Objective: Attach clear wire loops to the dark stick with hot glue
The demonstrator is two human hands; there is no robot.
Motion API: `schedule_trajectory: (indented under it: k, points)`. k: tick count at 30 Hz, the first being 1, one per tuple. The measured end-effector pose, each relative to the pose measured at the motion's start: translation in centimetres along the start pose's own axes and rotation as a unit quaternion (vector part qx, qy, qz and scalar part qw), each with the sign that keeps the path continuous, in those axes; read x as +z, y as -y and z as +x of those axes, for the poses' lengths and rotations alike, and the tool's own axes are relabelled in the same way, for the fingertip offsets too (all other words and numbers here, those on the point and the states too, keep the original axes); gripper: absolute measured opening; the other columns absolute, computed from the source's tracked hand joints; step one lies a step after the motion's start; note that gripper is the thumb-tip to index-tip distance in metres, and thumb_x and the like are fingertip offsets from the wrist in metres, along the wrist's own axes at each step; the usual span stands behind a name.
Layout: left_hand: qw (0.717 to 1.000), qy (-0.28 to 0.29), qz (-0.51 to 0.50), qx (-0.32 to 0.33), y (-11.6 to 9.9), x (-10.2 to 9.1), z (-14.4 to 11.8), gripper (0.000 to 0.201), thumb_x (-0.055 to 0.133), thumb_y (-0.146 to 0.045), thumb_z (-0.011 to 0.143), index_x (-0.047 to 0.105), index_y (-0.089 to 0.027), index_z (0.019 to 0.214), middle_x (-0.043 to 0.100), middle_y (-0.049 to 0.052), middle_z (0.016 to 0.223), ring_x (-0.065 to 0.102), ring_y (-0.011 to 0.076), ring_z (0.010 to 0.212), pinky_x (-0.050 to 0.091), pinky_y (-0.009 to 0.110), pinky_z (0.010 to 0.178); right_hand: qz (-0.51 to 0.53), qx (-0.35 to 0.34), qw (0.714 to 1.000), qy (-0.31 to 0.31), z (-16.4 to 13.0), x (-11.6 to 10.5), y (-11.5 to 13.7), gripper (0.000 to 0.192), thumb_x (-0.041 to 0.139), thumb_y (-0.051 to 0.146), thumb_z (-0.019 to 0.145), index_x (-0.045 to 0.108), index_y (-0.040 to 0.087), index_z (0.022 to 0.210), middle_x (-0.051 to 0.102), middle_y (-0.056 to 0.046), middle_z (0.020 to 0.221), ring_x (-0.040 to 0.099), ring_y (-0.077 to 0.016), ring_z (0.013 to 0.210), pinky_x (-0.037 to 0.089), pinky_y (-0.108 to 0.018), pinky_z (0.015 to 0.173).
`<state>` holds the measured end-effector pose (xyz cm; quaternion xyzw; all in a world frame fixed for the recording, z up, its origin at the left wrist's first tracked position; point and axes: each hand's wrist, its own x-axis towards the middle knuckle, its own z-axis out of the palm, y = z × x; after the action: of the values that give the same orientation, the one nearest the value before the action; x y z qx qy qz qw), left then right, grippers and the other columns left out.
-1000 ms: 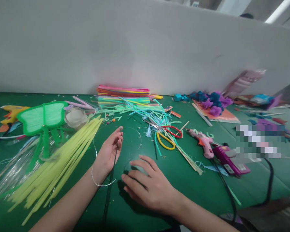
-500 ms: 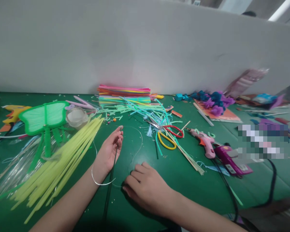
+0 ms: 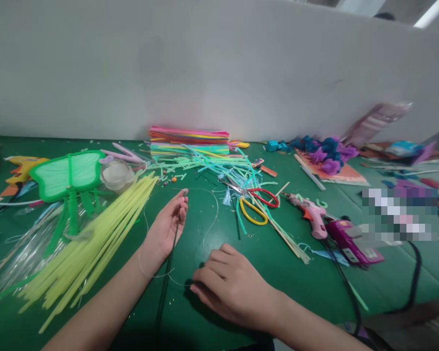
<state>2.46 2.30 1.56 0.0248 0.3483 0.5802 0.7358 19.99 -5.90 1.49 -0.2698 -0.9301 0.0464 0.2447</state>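
My left hand (image 3: 166,226) pinches the top of a thin dark green stem (image 3: 166,278) that runs down toward me over the green table (image 3: 278,287). A fine silvery wire (image 3: 209,229) loops from those fingertips out to the right and back to my right hand (image 3: 230,285). That hand lies knuckles up on the table with its fingers curled onto the wire near 590,555. A bundle of pale yellow strips (image 3: 95,243) lies just left of my left forearm.
Red and yellow scissors (image 3: 256,204) lie beyond my right hand. Two pink glue guns (image 3: 329,226) with black cords sit at right. A green butterfly-shaped piece (image 3: 68,173), a stack of coloured strips (image 3: 188,141) and purple flowers (image 3: 325,153) line the back by a white wall.
My right hand curled its spread fingers shut onto the wire and slid slightly right. The wire loop has widened. My left hand has stayed on the stem.
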Motion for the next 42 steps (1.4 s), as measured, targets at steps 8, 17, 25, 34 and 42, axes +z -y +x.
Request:
schedule_trajectory:
  k: [8, 17, 25, 34, 42]
  points:
    - [1.000, 0.004, 0.000, 0.002, 0.0, -0.1, 0.1, 0.023, 0.056, -0.003, 0.089, 0.067, -0.010, 0.108, 0.065, 0.002, 0.082, 0.063, 0.0021, 0.058, 0.055, 0.007, 0.053, -0.014, 0.004, 1.000, 0.002, -0.4, 1.0, -0.5, 0.019, 0.053, 0.029, 0.096, 0.062, 0.018, 0.084, 0.063, 0.001, 0.065, 0.050, -0.0146, 0.064, 0.028, -0.032, 0.063]
    - [1.000, -0.008, 0.009, 0.006, 0.1, 0.0, 0.0, 0.027, 0.057, -0.003, 0.088, 0.067, -0.012, 0.111, 0.065, 0.001, 0.081, 0.063, 0.0021, 0.057, 0.055, 0.007, 0.053, -0.031, 0.002, 0.999, -0.028, -0.4, 0.9, -0.3, 0.020, 0.056, 0.032, 0.094, 0.062, 0.015, 0.103, 0.064, 0.001, 0.065, 0.051, -0.0151, 0.062, 0.028, -0.032, 0.063]
    - [0.999, -0.016, 0.033, 0.023, 0.1, 0.1, -0.1, 0.023, 0.055, -0.003, 0.090, 0.068, -0.011, 0.108, 0.065, 0.002, 0.083, 0.063, 0.0019, 0.058, 0.054, 0.007, 0.054, -0.041, -0.013, 0.997, -0.062, 0.6, 0.7, 0.5, 0.018, 0.056, 0.031, 0.093, 0.064, 0.016, 0.099, 0.060, 0.002, 0.060, 0.049, -0.0142, 0.057, 0.028, -0.031, 0.060]
    - [0.990, -0.027, 0.141, -0.012, 0.7, 0.0, -0.8, 0.030, 0.066, -0.002, 0.082, 0.071, -0.012, 0.110, 0.068, 0.004, 0.086, 0.066, 0.0057, 0.057, 0.057, 0.011, 0.052, -0.028, 0.115, 0.986, -0.120, -1.3, -3.4, -2.9, 0.017, 0.054, 0.025, 0.095, 0.065, 0.018, 0.107, 0.066, 0.001, 0.068, 0.055, -0.0125, 0.059, 0.039, -0.028, 0.061]
    - [0.965, -0.061, 0.232, -0.103, 1.7, -0.5, -1.3, 0.034, 0.070, -0.004, 0.078, 0.073, -0.015, 0.111, 0.066, 0.004, 0.081, 0.064, 0.0069, 0.053, 0.056, 0.014, 0.045, -0.220, 0.531, 0.818, -0.006, -7.2, -10.0, -13.0, 0.039, 0.052, 0.051, 0.092, 0.068, 0.016, 0.099, 0.071, -0.010, 0.081, 0.066, -0.0242, 0.071, 0.044, -0.032, 0.062]
